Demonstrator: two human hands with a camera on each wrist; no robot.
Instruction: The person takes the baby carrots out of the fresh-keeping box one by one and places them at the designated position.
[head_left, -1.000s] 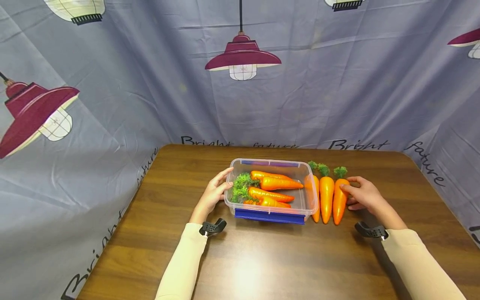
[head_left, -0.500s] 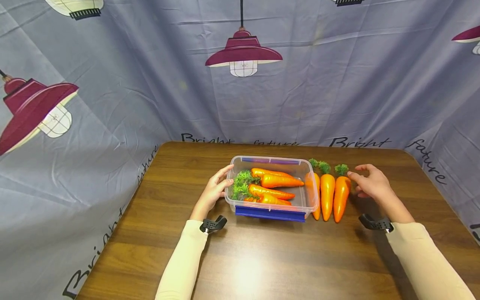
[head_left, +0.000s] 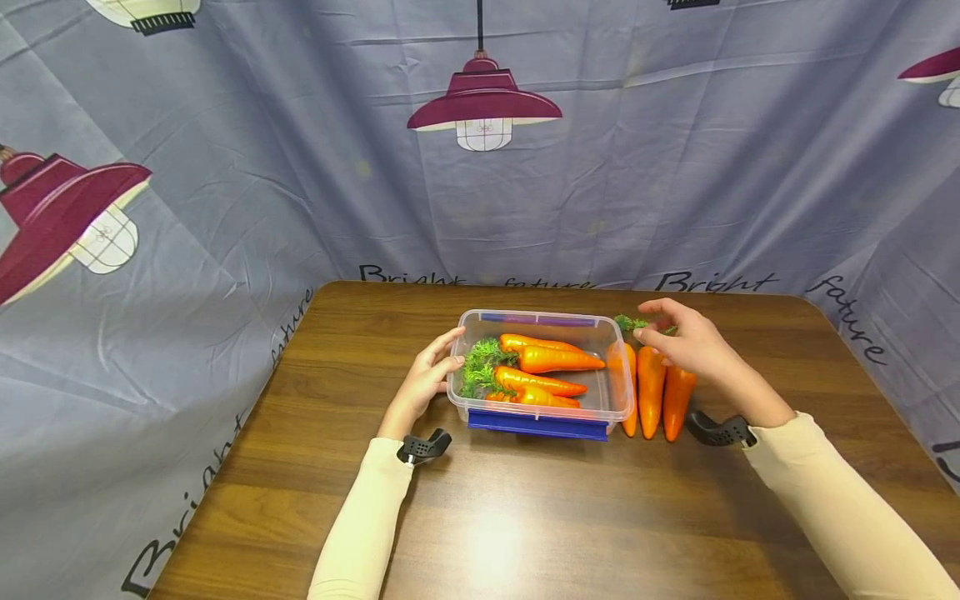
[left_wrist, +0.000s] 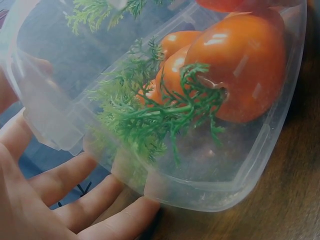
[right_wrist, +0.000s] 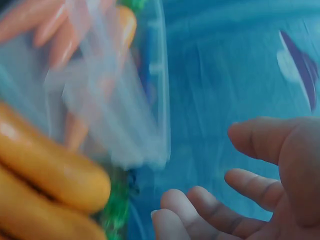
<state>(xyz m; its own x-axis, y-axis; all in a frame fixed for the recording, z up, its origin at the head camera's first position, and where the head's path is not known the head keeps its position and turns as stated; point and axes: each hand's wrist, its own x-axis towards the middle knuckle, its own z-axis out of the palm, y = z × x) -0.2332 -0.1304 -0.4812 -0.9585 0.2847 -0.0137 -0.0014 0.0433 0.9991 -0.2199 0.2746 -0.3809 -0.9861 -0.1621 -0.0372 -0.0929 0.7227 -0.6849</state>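
A clear plastic box (head_left: 617, 398) sits on a blue lid (head_left: 536, 424) in the middle of the wooden table (head_left: 525, 517). Several orange carrots with green tops (head_left: 551, 360) lie inside it. Three more carrots (head_left: 650, 385) lie side by side on the table just right of the box. My left hand (head_left: 441, 360) rests with straight fingers against the box's left wall (left_wrist: 200, 192). My right hand (head_left: 662, 330) hovers over the leafy ends of the loose carrots, fingers spread and holding nothing. The right wrist view is blurred; it shows my right hand (right_wrist: 240, 185) above the loose carrots (right_wrist: 45, 172).
A grey cloth printed with lamps (head_left: 483, 108) hangs behind and beside the table. Bare wood lies in front of the box and to its left. A black strap (head_left: 716, 432) sits on each wrist.
My right hand has left the right side of the outermost carrot and moved left and farther back, over the carrot tops. The left hand has stayed on the box.
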